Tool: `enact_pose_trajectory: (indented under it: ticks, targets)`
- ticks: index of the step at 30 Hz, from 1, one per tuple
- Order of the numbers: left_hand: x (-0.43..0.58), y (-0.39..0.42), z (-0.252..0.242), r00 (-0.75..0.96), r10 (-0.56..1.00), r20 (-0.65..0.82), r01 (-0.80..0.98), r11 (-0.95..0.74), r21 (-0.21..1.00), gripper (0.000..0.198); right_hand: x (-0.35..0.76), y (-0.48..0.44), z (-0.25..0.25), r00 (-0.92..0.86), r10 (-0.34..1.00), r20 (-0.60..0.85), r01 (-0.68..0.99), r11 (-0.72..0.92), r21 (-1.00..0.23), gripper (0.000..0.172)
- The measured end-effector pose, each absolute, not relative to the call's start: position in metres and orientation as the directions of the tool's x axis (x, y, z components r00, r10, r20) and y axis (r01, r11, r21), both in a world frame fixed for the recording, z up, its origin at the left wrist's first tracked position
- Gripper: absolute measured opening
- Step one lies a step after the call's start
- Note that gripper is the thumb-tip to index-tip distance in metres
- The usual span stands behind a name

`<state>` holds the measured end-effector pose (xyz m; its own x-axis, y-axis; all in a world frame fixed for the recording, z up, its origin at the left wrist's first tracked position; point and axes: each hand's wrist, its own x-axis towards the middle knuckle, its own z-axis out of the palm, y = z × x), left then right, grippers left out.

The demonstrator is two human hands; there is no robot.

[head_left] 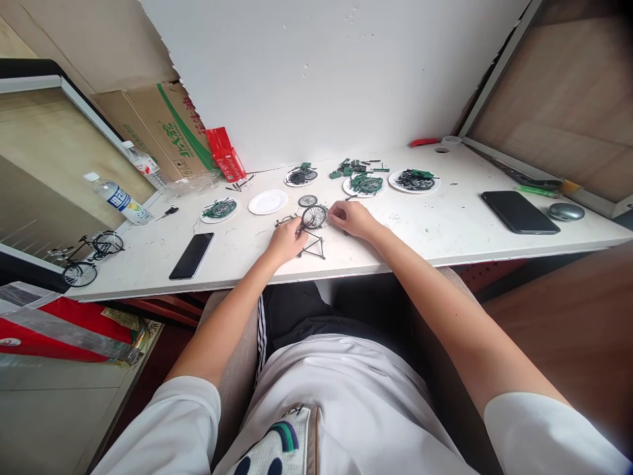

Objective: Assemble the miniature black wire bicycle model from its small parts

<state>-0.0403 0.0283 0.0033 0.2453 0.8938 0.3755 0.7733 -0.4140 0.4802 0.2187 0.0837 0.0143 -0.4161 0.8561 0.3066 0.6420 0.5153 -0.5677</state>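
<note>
Close to the front edge of the white table, the left hand has its fingers closed on a small black wheel, which stands tilted in its grip. The right hand is beside that wheel, fingers curled together; whether it pinches anything, I cannot tell. A bicycle frame is just below the wheel, near the edge, and a second wheel lies behind. Room to move sideways runs from the right hand to a large dark phone, with a mouse beyond it. On the left, a slim phone lies near the edge, and a small bicycle stands at the corner below a bottle. A tall white board closes off the back, with a red box at its left end. Five white plates form an arc behind the hands; four bear green or black parts, and loose green parts are piled beside the two on the right.
</note>
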Motion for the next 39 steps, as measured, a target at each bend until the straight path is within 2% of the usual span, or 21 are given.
enact_pose_trajectory:
  ticks: [22, 31, 36, 39]
  targets:
    - [-0.039, 0.028, 0.004, 0.239, 0.901, 0.361, 0.771, -0.402, 0.494, 0.018, 0.218, 0.08, 0.021, -0.373, 0.849, 0.375, 0.624, 0.528, -0.575, 0.024]
    - [-0.04, 0.029, 0.001, 0.234, 0.903, 0.36, 0.767, -0.399, 0.503, 0.016, 0.22, 0.094, 0.006, -0.352, 0.808, 0.472, 0.608, 0.581, -0.54, 0.022]
    - [-0.041, 0.028, 0.001, 0.23, 0.904, 0.362, 0.742, -0.403, 0.536, 0.019, 0.222, 0.101, -0.001, -0.313, 0.807, 0.501, 0.597, 0.577, -0.557, 0.031]
    - [-0.041, 0.028, 0.0, 0.229, 0.904, 0.361, 0.73, -0.404, 0.551, 0.017, 0.223, 0.102, -0.001, -0.312, 0.801, 0.511, 0.586, 0.586, -0.56, 0.03]
